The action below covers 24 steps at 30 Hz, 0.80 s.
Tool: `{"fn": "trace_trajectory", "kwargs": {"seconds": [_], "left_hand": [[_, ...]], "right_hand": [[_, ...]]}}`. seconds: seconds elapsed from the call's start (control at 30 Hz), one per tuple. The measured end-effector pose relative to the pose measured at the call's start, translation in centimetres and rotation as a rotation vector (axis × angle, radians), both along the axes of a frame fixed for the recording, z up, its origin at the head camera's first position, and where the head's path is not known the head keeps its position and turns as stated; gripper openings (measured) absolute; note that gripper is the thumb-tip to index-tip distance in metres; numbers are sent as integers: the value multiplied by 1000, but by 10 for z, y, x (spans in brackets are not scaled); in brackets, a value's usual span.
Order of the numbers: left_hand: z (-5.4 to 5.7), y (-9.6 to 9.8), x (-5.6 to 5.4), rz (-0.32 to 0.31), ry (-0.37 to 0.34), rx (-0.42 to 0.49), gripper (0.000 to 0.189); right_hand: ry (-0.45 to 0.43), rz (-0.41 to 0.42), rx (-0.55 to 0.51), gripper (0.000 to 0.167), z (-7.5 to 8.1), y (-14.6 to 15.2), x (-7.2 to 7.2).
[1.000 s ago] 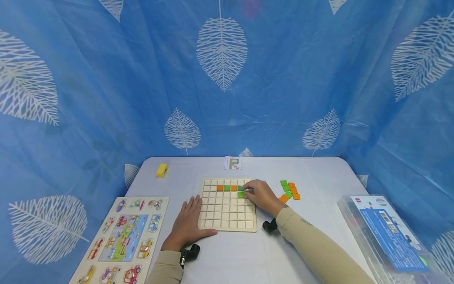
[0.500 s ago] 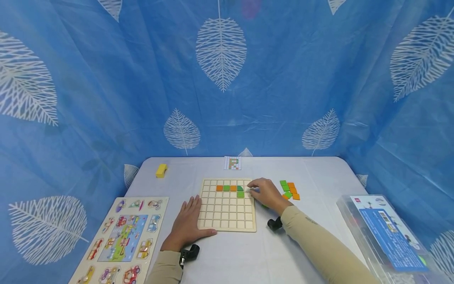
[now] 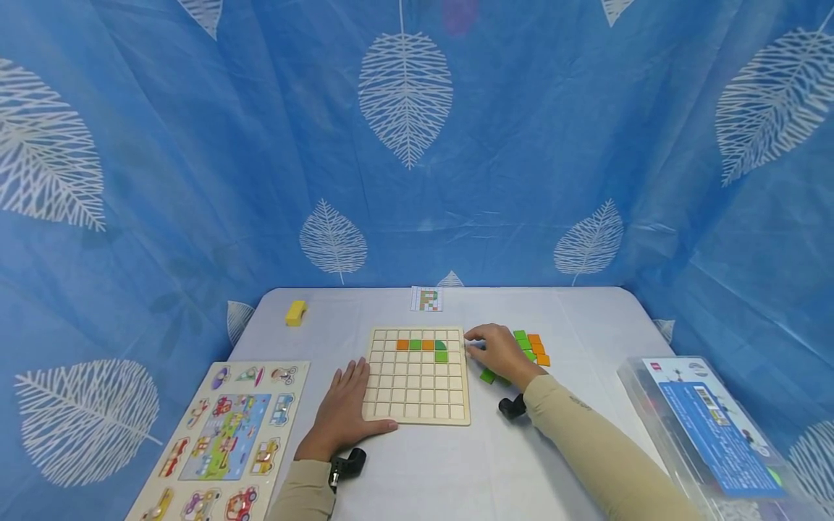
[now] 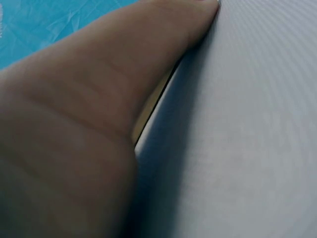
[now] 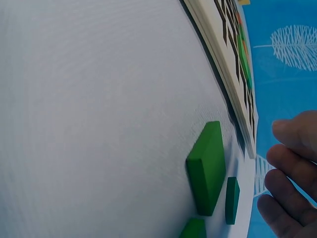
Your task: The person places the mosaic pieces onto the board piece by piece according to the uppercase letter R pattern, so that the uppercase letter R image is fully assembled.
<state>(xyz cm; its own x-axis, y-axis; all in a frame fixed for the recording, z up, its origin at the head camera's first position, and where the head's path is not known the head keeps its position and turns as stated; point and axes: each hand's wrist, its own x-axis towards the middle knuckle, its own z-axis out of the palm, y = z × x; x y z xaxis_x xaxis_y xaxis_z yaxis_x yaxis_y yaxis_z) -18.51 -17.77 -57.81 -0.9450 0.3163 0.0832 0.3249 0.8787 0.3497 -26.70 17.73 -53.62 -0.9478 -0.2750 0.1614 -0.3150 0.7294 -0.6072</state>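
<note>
A wooden grid board (image 3: pixel 407 394) lies on the white table. In one row near its far side sit an orange tile (image 3: pixel 402 345), a green tile (image 3: pixel 415 345), another orange tile (image 3: pixel 428 345) and a dark green quarter-round tile (image 3: pixel 440 346); a green tile (image 3: pixel 441 357) lies just below the last. My left hand (image 3: pixel 345 409) rests along the board's left edge, fingers straight, thumb at the near corner. My right hand (image 3: pixel 500 353) is just off the board's right edge, fingers loosely bent, holding nothing. Below it, the right wrist view shows loose green tiles (image 5: pixel 210 168).
More loose orange tiles (image 3: pixel 543 359) and green ones lie right of my right hand. Behind the board is a small pattern card (image 3: pixel 427 299); a yellow block (image 3: pixel 296 313) stands far left. A picture puzzle (image 3: pixel 228 434) lies left, a clear plastic case (image 3: pixel 710 427) right.
My right hand has let go of the dark green quarter-round tile, which stays in its square, and has drawn back rightward off the board. My left hand has not moved.
</note>
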Motion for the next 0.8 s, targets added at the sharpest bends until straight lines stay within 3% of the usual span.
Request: {"fn": "trace_trajectory", "kwargs": {"seconds": [0.8], "left_hand": [[0, 0, 0, 0, -13, 7, 140]], "right_hand": [[-50, -47, 26, 27, 1, 23, -2]]}}
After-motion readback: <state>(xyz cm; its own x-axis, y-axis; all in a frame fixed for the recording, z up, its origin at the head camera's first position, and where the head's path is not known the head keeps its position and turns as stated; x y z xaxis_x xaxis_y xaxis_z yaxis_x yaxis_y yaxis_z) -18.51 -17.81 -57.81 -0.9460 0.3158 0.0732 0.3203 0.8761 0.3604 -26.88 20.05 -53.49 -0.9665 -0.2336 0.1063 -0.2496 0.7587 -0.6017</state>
